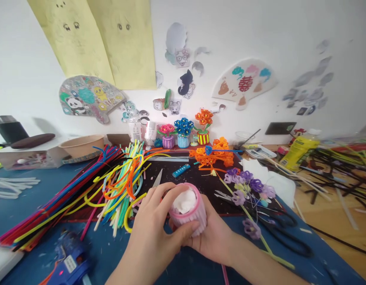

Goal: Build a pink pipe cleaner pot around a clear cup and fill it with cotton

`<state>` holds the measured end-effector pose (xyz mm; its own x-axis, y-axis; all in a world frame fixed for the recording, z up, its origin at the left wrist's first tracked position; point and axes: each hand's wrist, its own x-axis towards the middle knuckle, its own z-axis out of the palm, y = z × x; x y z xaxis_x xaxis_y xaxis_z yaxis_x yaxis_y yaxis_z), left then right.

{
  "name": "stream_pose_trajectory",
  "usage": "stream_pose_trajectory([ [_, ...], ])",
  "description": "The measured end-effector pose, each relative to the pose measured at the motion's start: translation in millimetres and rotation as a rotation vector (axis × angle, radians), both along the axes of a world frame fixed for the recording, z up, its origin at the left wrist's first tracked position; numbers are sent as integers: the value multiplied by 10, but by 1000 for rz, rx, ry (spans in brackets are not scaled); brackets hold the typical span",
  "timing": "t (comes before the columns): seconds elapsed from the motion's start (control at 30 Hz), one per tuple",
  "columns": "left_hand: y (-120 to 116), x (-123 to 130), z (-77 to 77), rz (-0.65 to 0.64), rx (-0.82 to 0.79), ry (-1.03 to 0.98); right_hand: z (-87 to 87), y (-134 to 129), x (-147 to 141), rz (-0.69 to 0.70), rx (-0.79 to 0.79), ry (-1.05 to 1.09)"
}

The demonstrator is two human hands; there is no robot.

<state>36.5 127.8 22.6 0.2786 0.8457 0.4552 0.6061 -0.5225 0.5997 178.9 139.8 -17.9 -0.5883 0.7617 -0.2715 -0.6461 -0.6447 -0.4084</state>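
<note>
A small pink pot [192, 219], its side ribbed and its rim a darker pink, is held up near the table's front and tilted toward me. White, crumpled stuffing [185, 201] fills its mouth. My left hand [159, 215] grips the pot from the left, fingers over the far rim and thumb across the near side. From the right and below, my right hand [214, 233] is wrapped around it, its fingers mostly hidden. Behind the left hand, a pointed metal blade [157, 178] lies on the dark mat.
Pipe cleaners [123, 190] in many colours lie left, above a blue glue gun [68, 261]. Purple pipe-cleaner flowers [249, 182] and black-handled scissors [285, 233] lie right. Finished flower pots [183, 140] line the wall, near orange flowers [212, 154]. A yellow bottle [301, 148] stands far right.
</note>
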Motion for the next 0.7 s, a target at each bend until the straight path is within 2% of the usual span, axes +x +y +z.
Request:
stream_pose_trajectory([
  [0.2,15,-23,-25,-4,54,44,-38,15,-1,41,56,16],
  [0.5,21,-48,-2,-3,202,257,-146,23,-22,112,228,-83],
  [0.6,18,-37,-24,-23,120,203,-147,18,-33,113,235,-100],
  [0.7,10,-46,-48,11,-66,-39,-104,6,-32,89,224,-78],
])
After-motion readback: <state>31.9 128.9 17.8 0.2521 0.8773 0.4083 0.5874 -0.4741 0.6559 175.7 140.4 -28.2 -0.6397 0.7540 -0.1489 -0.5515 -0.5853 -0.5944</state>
